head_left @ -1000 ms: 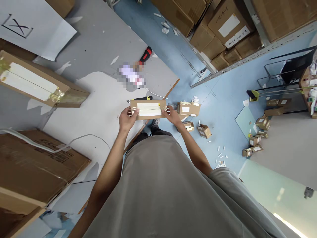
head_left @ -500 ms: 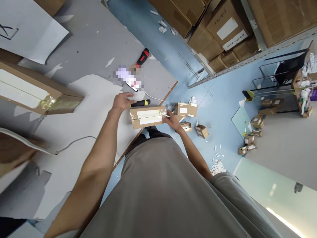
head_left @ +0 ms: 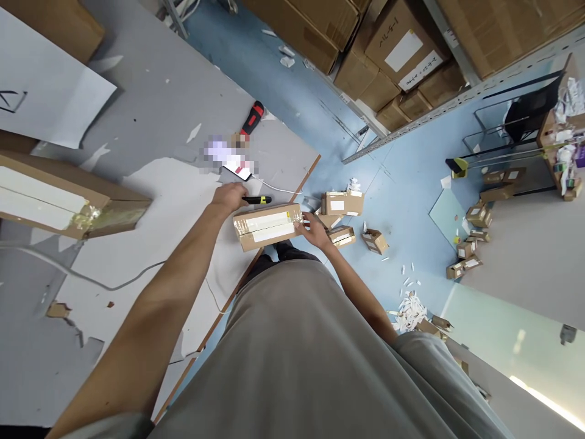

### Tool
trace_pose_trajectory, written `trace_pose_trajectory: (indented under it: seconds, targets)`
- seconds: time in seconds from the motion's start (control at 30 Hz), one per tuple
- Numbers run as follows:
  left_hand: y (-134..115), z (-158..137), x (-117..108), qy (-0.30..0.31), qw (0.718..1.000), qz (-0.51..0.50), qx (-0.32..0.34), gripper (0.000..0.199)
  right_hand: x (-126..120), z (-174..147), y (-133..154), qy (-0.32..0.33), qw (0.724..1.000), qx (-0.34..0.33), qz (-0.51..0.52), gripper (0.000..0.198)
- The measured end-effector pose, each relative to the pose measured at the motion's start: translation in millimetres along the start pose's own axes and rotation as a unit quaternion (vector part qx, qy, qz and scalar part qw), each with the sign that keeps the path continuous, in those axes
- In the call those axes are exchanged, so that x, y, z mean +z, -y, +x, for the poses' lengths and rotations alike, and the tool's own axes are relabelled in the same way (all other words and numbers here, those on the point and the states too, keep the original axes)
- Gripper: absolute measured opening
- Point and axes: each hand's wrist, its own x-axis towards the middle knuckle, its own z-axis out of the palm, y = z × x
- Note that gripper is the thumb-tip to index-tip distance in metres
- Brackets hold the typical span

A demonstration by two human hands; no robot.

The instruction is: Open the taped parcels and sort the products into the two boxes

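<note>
My left hand (head_left: 230,198) is closed around one end of a black-and-yellow utility knife (head_left: 258,200), whose other end points right; no blade can be made out. Just below it, a long taped cardboard box (head_left: 267,227) with white labels sits at the table's front edge, close to my body. My right hand (head_left: 312,231) grips the right end of this box, thumb and fingers at its corner. Past the knife, a phone (head_left: 237,167), partly blurred out, lies on the table with a white cable attached.
A red-and-black handled tool (head_left: 252,117) lies farther back on the table (head_left: 159,116). At left stands a larger taped box (head_left: 114,198). Several small cartons (head_left: 342,203) are on the blue floor at right, near shelving (head_left: 411,122) stacked with boxes. Paper scraps (head_left: 411,312) form a pile.
My left hand has closed on the utility knife, which it was reaching over with fingers apart. My right hand stays at the box's end. The camera view has shifted slightly.
</note>
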Motion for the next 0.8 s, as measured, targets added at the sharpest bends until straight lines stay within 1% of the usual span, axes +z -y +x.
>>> trace_pose_trajectory:
  seconds: [0.1, 0.17, 0.2, 0.27, 0.33, 0.4, 0.47, 0.5, 0.57, 0.6, 0.63, 0.67, 0.7, 0.73, 0.8]
  targets:
    - [-5.4, -21.8, -16.6, -0.108, 0.992, -0.040, 0.045, 0.020, 7.6, 1.7, 7.8, -0.012, 0.999, 0.001, -0.030, 0.058]
    - [-18.2, -43.5, -26.3, -0.167, 0.980, -0.074, 0.082, 0.018, 15.9, 6.3, 14.5, -0.017, 0.999, 0.003, -0.043, 0.059]
    - [-26.8, -55.2, -29.5, -0.183, 0.974, -0.087, 0.101, 0.019, 20.1, 9.7, 18.0, -0.016, 0.999, 0.003, -0.043, 0.059]
    - [-45.5, -77.6, -30.4, -0.193, 0.966, -0.101, 0.141, 0.024, 26.1, 17.6, 24.8, -0.002, 1.000, 0.007, -0.021, 0.059]
    - [-62.4, -96.2, -23.0, -0.199, 0.958, -0.115, 0.170, 0.023, 25.6, 24.7, 30.9, 0.011, 0.999, 0.028, 0.025, 0.059]
    - [-75.1, -109.9, -8.4, -0.208, 0.951, -0.130, 0.191, 0.022, 17.4, 28.2, 36.4, -0.004, 0.995, 0.056, 0.081, 0.069]
    - [-84.9, -119.3, 9.3, -0.215, 0.943, -0.139, 0.213, 0.023, 5.2, 26.7, 41.9, -0.006, 0.988, 0.060, 0.143, 0.081]
    - [-89.5, -122.7, 17.8, -0.218, 0.940, -0.140, 0.224, 0.024, -0.5, 24.6, 44.8, 0.013, 0.983, 0.049, 0.174, 0.083]
    - [-98.5, -128.4, 31.4, -0.220, 0.935, -0.137, 0.242, 0.027, -7.7, 19.7, 50.4, 0.085, 0.972, 0.016, 0.218, 0.081]
    - [-102.1, -131.3, 35.8, -0.221, 0.934, -0.136, 0.247, 0.029, -8.6, 17.7, 52.7, 0.116, 0.967, 0.002, 0.226, 0.079]
    - [-104.3, -134.5, 38.5, -0.223, 0.932, -0.138, 0.249, 0.032, -7.9, 16.4, 54.4, 0.132, 0.965, -0.010, 0.227, 0.078]
    - [-104.3, -138.5, 39.7, -0.227, 0.931, -0.144, 0.246, 0.035, -6.0, 15.6, 55.1, 0.133, 0.965, -0.020, 0.227, 0.077]
    - [-101.4, -143.3, 39.5, -0.236, 0.930, -0.153, 0.238, 0.038, -3.3, 15.3, 54.8, 0.119, 0.966, -0.025, 0.227, 0.077]
    - [-95.1, -149.0, 38.6, -0.249, 0.929, -0.163, 0.222, 0.040, -0.3, 15.3, 53.2, 0.096, 0.969, -0.027, 0.228, 0.077]
    - [-73.5, -162.9, 36.6, -0.283, 0.927, -0.179, 0.167, 0.048, 5.7, 14.8, 47.1, 0.044, 0.973, -0.018, 0.227, 0.075]
